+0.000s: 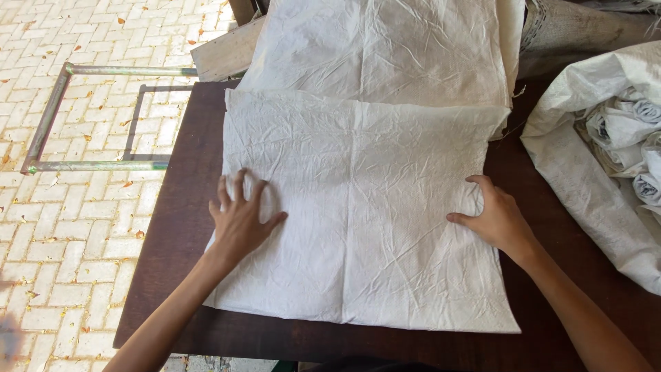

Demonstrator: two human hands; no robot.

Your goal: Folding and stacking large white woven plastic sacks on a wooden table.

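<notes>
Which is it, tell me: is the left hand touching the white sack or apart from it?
Touching. The head view shows the left hand lying flat, fingers spread, on the white sack near its left edge.

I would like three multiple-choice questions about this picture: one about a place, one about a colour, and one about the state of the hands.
1. Where does the white woven sack lie?
A. on the dark brown wooden table
B. on the brick pavement
C. inside the large open bag

2. What colour is the table?
A. white
B. dark brown
C. green

3. How do the left hand and right hand stand?
A. both clenched into fists in the air
B. both flat on the sack
C. one holds a knife

Answers: 1 A, the sack is spread over the tabletop. 2 B, the bare edges around the sack show dark brown. 3 B, the left palm presses the sack's left side and the right rests at its right edge.
</notes>
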